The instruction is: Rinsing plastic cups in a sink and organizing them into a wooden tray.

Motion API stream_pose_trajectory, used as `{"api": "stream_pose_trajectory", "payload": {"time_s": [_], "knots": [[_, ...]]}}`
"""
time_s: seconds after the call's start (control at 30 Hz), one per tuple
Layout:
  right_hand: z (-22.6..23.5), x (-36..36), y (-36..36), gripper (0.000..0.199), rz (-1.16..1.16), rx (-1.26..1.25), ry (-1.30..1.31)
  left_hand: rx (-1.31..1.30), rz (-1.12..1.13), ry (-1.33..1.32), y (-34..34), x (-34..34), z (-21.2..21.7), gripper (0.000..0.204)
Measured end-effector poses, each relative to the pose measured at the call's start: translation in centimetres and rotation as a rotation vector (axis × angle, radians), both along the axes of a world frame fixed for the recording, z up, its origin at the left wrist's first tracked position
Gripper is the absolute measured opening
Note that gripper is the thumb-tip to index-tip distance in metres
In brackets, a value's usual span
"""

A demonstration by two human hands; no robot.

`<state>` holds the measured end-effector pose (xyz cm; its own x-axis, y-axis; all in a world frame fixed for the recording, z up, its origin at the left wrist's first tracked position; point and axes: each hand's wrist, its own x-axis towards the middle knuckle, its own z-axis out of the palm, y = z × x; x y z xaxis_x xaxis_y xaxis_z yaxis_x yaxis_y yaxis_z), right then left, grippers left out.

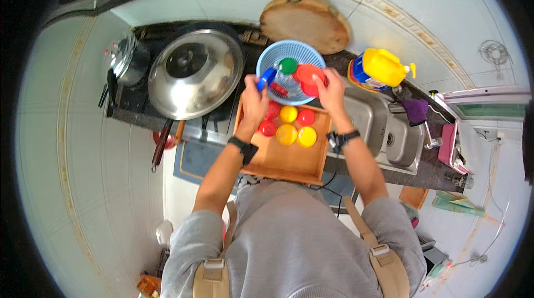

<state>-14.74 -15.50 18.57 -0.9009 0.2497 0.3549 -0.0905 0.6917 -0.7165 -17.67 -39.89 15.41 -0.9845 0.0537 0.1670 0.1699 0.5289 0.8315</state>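
Note:
A blue plastic basket (283,53) stands at the back of a wooden tray (289,161) on the counter. My left hand (253,100) is closed on a small blue piece (266,79) at the basket's left rim. My right hand (331,91) grips a red bowl-like piece (307,77) inside the basket on its right side. A green round piece (287,65) and a small red stick (279,89) also lie in the basket. On the tray in front of it sit several small round red and yellow dishes (286,134). Both wrists wear dark bands.
A large steel lid (194,72) covers a wok on the stove at left, with a steel pot (125,58) beyond it. A round wooden board (305,22) leans on the tiled wall. A yellow bottle (381,68) stands by the steel sink (378,125) at right.

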Motion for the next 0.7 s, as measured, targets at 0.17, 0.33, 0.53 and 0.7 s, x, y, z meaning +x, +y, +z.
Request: {"api": "stream_pose_trajectory", "payload": {"time_s": [0.17,0.33,0.53,0.7], "knots": [[2.3,6.5,8.2,0.026,-0.194,-0.816,0.011,0.626,-0.185,-0.355,5.2,1.5,1.3,0.023],[19.6,14.3,18.4,0.027,-0.065,-0.809,0.072,0.647,-0.366,-0.471,6.9,1.6,6.7,0.028],[7.5,20.4,23.7,0.021,0.147,-1.201,0.096,0.59,-0.33,-0.559,8.6,5.5,4.9,0.025],[-8.7,24.0,21.9,0.018,-0.053,0.096,-0.629,0.103,-0.524,-0.177,12.9,5.5,6.2,0.033]]}}
